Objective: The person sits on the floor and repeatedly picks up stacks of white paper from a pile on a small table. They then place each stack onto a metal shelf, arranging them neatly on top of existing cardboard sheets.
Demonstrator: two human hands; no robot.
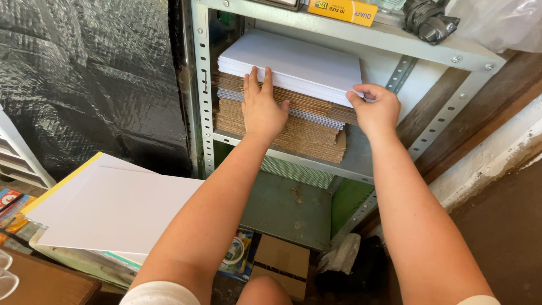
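A stack of white sheets [293, 59] lies on a thicker pile of brown corrugated cardboard [307, 138] on the middle shelf of a grey metal rack [355, 161]. My left hand [262, 110] lies flat against the front edge of the stack, fingers spread up onto the white sheets. My right hand [375, 107] pinches the front right corner of the white sheets between thumb and fingers. Both forearms reach up from the bottom of the view.
A pile of large white boards [113, 206] with a yellow edge lies at lower left. Black plastic sheeting [90, 68] covers the wall on the left. A small cardboard box [282, 262] sits on the floor. A yellow box [341, 10] rests on the top shelf.
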